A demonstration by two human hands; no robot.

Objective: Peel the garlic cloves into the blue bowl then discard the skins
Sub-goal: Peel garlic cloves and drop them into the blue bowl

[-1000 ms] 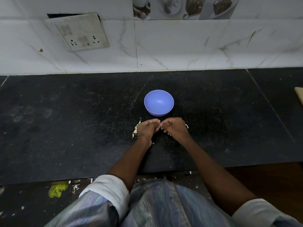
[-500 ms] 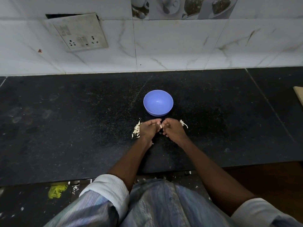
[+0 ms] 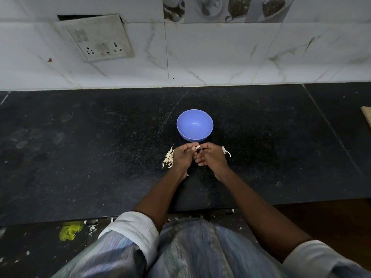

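Two hands, left hand (image 3: pixel 181 158) and right hand (image 3: pixel 210 158), fingers curled, pinch a mostly hidden garlic clove (image 3: pixel 198 147). Pale skins (image 3: pixel 168 157) partly covered. Blue bowl (image 3: pixel 194 125) mid-counter looks empty.

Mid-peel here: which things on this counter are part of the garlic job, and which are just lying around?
Part of the job:
- blue bowl, nothing visible inside
- garlic clove pinched between left hand and right hand
- pale garlic pieces left of the hands, cloves or skins unclear
- skin scraps right of the hands

Lying about:
- wall socket plate
- yellow scrap
- wooden edge at far right
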